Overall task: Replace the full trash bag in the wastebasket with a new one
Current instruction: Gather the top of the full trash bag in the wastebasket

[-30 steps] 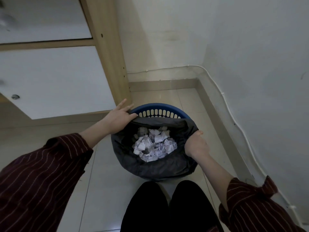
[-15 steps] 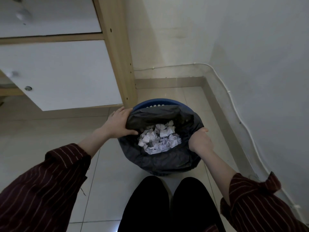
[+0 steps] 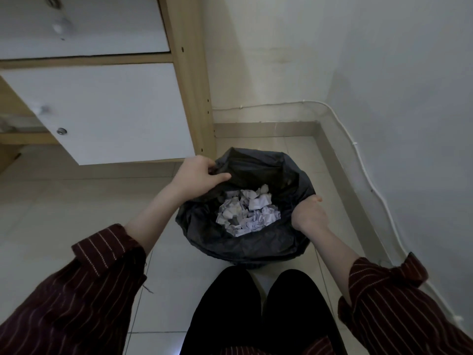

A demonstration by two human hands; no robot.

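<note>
Hidden: wastebasket, wrapped by the black trash bag; right fingers tucked behind plastic.
Left hand: bag's far-left rim — pinching the plastic.
Right hand: bag's right rim, clenched on it.
Inside bag: crumpled paper.
Behind bag: cabinet to the left, wall cable to the right.

paper in bag | cabinet behind-left | wall right (cable along it)
</note>
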